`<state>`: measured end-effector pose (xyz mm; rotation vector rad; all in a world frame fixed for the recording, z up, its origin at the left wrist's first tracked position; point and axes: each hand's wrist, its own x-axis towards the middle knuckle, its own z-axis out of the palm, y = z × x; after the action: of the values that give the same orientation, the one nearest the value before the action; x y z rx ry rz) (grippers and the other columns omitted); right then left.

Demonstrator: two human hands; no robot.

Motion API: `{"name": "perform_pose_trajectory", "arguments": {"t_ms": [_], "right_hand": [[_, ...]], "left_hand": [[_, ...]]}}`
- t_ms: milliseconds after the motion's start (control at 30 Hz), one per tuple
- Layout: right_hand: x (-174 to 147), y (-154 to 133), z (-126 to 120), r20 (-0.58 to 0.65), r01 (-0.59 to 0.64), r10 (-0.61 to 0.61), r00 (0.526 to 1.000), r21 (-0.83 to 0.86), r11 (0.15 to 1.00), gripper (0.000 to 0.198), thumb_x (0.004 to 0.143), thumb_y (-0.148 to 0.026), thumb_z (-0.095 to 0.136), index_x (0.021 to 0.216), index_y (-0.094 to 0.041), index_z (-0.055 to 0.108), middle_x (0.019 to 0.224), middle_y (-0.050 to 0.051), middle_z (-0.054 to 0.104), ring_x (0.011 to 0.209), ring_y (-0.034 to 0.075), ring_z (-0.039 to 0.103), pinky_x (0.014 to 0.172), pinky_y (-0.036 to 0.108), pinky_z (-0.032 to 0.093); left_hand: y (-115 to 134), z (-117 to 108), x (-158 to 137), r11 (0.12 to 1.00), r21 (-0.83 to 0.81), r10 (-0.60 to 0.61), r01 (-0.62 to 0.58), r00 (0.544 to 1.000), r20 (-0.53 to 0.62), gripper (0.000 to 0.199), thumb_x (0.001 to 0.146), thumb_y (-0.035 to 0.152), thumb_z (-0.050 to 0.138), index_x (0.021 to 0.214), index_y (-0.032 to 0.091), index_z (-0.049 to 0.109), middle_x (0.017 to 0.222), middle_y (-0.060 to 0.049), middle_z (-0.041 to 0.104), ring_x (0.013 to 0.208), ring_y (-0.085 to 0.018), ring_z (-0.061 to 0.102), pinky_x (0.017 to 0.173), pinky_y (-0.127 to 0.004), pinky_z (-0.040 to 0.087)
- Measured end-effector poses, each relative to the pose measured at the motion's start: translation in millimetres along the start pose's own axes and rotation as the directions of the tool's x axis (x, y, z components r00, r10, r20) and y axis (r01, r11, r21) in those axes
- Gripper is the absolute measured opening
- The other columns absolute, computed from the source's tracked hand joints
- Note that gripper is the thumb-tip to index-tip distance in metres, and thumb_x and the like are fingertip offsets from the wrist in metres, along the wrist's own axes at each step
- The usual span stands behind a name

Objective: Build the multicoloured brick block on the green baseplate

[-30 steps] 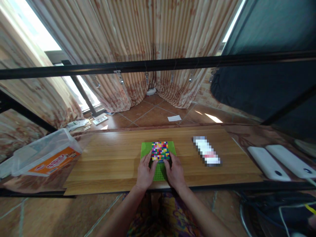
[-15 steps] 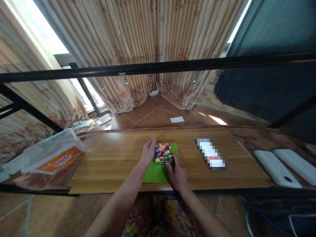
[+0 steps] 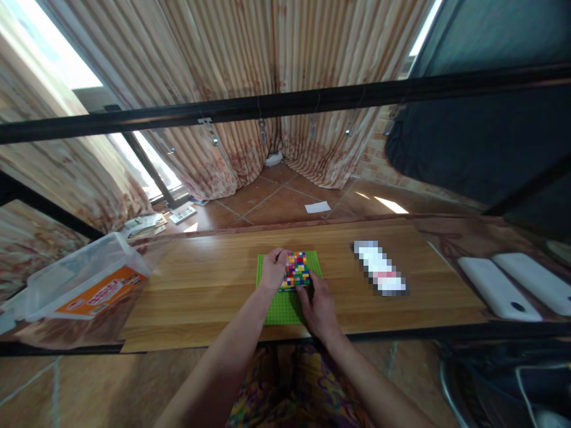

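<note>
A block of small multicoloured building bricks (image 3: 298, 270) sits over the green studded baseplate (image 3: 283, 312) in front of me. My left hand (image 3: 273, 271) is closed at the block's left side, its curled fingers covering part of the top. Whether a loose brick is in those fingertips cannot be seen. At the block's near right corner, my right hand (image 3: 322, 306) grips it, with the thumb at the front and the fingers along the right side. The block's underside is hidden.
The wooden tabletop (image 3: 200, 297) bears a pixelated flat object (image 3: 379, 267) on the right. To the left stands a clear plastic box (image 3: 89, 282) with an orange label. Two white oblong objects (image 3: 497, 288) lie far right. A black bar (image 3: 285, 104) crosses beyond the table.
My left hand has moved from the block's left edge onto its top left part. The green baseplate shows to the left of the hand now. My right hand keeps its grip.
</note>
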<state>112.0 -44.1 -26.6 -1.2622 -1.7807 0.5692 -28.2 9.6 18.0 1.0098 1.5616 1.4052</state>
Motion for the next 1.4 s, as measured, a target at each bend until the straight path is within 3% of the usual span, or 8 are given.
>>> {"name": "perform_pose_trajectory", "arguments": {"t_ms": [233, 333, 500, 567, 667, 833, 1200, 1400], "right_hand": [[0.6, 1.3, 0.7, -0.012, 0.011, -0.01, 1.0, 0.011, 1.0, 0.05, 0.093, -0.043, 0.047, 0.136, -0.016, 0.05, 0.118, 0.016, 0.064, 0.108, 0.027, 0.059, 0.094, 0.047, 0.049], [1.1, 1.4, 0.5, -0.013, 0.016, -0.016, 1.0, 0.028, 0.999, 0.05, 0.093, -0.043, 0.047, 0.135, -0.016, 0.051, 0.117, 0.016, 0.064, 0.108, 0.027, 0.06, 0.094, 0.046, 0.05], [1.2, 1.7, 1.3, -0.019, 0.022, -0.021, 1.0, 0.053, 0.998, 0.05, 0.093, -0.045, 0.047, 0.134, -0.016, 0.051, 0.119, 0.016, 0.064, 0.11, 0.027, 0.059, 0.095, 0.046, 0.049], [1.6, 1.7, 1.5, -0.027, 0.028, -0.027, 0.999, 0.061, 0.998, 0.049, 0.093, -0.045, 0.047, 0.133, -0.016, 0.051, 0.119, 0.015, 0.064, 0.111, 0.027, 0.059, 0.095, 0.046, 0.049], [3.1, 1.1, 0.5, -0.024, 0.037, -0.036, 0.999, 0.074, 0.997, 0.046, 0.093, -0.043, 0.047, 0.129, -0.016, 0.053, 0.117, 0.015, 0.065, 0.108, 0.026, 0.06, 0.093, 0.045, 0.049], [5.5, -1.6, -2.3, 0.013, 0.029, -0.031, 0.999, 0.105, 0.994, 0.036, 0.092, -0.041, 0.048, 0.118, -0.017, 0.058, 0.106, 0.013, 0.067, 0.099, 0.025, 0.062, 0.087, 0.041, 0.05], [3.4, 1.4, -0.4, 0.03, -0.006, 0.003, 1.0, 0.085, 0.996, 0.033, 0.091, -0.041, 0.049, 0.114, -0.017, 0.056, 0.103, 0.013, 0.065, 0.096, 0.025, 0.06, 0.085, 0.042, 0.049], [2.1, 1.9, 0.9, 0.029, 0.011, -0.013, 0.999, 0.064, 0.998, 0.035, 0.091, -0.039, 0.051, 0.116, -0.016, 0.053, 0.107, 0.014, 0.063, 0.099, 0.026, 0.058, 0.088, 0.043, 0.049]], "left_hand": [[1.7, -1.6, 3.0, 0.989, 0.14, 0.037, -0.039, 0.999, 0.023, 0.024, 0.078, 0.03, 0.05, 0.073, 0.016, 0.068, 0.063, 0.002, 0.063, 0.062, -0.012, 0.055, 0.06, -0.022, 0.043], [13.6, -4.6, 6.1, 0.935, 0.33, 0.108, -0.127, 0.991, 0.074, 0.024, 0.081, 0.022, 0.046, 0.075, 0.017, 0.07, 0.072, -0.002, 0.069, 0.072, -0.015, 0.061, 0.071, -0.026, 0.046], [44.7, 7.0, 7.0, 0.602, 0.733, 0.214, -0.317, 0.948, 0.234, 0.028, 0.081, 0.011, 0.046, 0.089, 0.02, 0.071, 0.101, -0.008, 0.072, 0.097, -0.021, 0.063, 0.095, -0.038, 0.042], [51.2, 18.4, 5.5, 0.489, 0.794, 0.231, -0.361, 0.931, 0.281, 0.029, 0.087, 0.016, 0.042, 0.095, 0.02, 0.07, 0.106, -0.01, 0.07, 0.103, -0.024, 0.062, 0.1, -0.044, 0.039], [48.7, 34.3, 2.0, 0.402, 0.82, 0.247, -0.408, 0.91, 0.332, 0.035, 0.094, 0.035, 0.039, 0.105, 0.017, 0.067, 0.112, -0.015, 0.067, 0.11, -0.03, 0.058, 0.104, -0.055, 0.032], [34.6, 42.2, -2.7, 0.383, 0.789, 0.261, -0.481, 0.875, 0.407, 0.049, 0.092, 0.051, 0.04, 0.117, 0.016, 0.064, 0.117, -0.018, 0.065, 0.116, -0.036, 0.054, 0.109, -0.065, 0.018], [42.1, 38.0, -2.9, 0.356, 0.792, 0.159, -0.496, 0.867, 0.472, 0.075, 0.088, 0.067, 0.032, 0.142, 0.016, 0.043, 0.145, -0.019, 0.045, 0.134, -0.039, 0.037, 0.111, -0.068, 0.012], [39.3, 36.8, -4.6, 0.332, 0.789, 0.171, -0.517, 0.855, 0.489, 0.083, 0.087, 0.071, 0.027, 0.148, 0.015, 0.032, 0.153, -0.019, 0.033, 0.14, -0.038, 0.029, 0.112, -0.068, 0.009]]}}
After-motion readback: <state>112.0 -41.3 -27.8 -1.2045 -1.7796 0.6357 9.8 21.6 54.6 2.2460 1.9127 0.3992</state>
